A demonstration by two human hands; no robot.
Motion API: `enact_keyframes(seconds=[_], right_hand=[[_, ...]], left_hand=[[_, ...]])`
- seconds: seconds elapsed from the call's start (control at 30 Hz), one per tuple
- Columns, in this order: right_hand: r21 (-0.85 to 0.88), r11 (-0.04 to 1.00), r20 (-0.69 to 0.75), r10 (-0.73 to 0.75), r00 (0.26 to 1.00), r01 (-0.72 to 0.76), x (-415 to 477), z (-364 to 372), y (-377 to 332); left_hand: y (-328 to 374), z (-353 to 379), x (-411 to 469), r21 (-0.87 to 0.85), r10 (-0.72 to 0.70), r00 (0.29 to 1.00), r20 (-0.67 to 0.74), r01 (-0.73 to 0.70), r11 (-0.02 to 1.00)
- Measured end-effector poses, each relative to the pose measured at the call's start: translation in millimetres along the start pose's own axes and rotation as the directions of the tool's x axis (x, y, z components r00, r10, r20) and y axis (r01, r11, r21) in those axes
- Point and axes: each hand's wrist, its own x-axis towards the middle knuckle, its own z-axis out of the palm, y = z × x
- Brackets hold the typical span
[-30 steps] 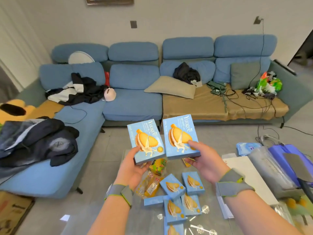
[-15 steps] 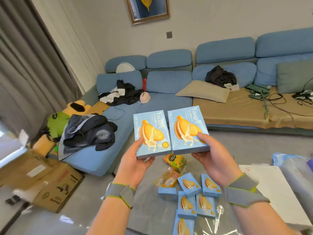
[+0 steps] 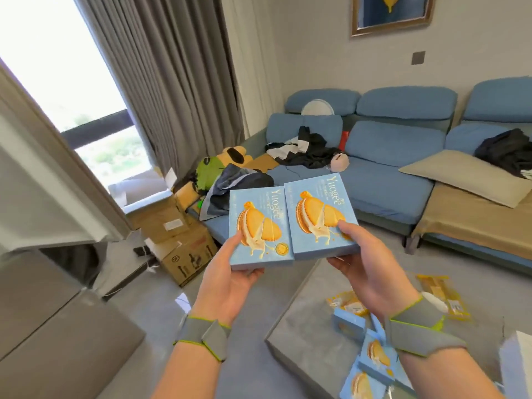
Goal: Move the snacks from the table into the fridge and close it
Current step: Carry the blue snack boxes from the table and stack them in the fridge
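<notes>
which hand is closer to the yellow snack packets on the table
Right. The right hand, holding a blue box, is just left of the yellow packets. The left hand, holding the other box, is farther left.

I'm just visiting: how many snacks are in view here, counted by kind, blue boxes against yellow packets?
Blue boxes held: 2, the left box in the left hand and the right box in the right hand.
Loose blue boxes on the table: 3 in view; more may be hidden.
Yellow packets: 2.
Total in view: 7.
</notes>
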Motion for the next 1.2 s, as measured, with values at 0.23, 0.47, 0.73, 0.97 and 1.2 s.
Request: enact_keyframes(seconds=[0.23,0.47,0.73,0.97,1.2], right_hand=[[-0.116,0.989,0.188,0.112,0.976,-0.091,-29,124,83],[-0.267,0.951,0.359,0.251,0.899,-0.159,-70,262,187],[-0.387,0.899,0.457,0.379,0.804,-0.204,-114,387,287],[-0.471,0.85,0.503,0.478,0.72,-0.236,-110,459,349],[-0.512,0.812,0.572,0.565,0.595,-0.279,-72,534,399]], left_hand=[[66,-134,-52,-0.088,0.083,0.977,-0.198,-0.102,0.991],[121,-289,-121,-0.161,0.152,0.909,-0.388,-0.229,0.96],[162,-424,-185,-0.259,0.196,0.805,-0.56,-0.395,0.881],[182,-490,-203,-0.265,0.218,0.725,-0.653,-0.488,0.832],[222,-539,-188,-0.19,0.276,0.626,-0.729,-0.572,0.798]])
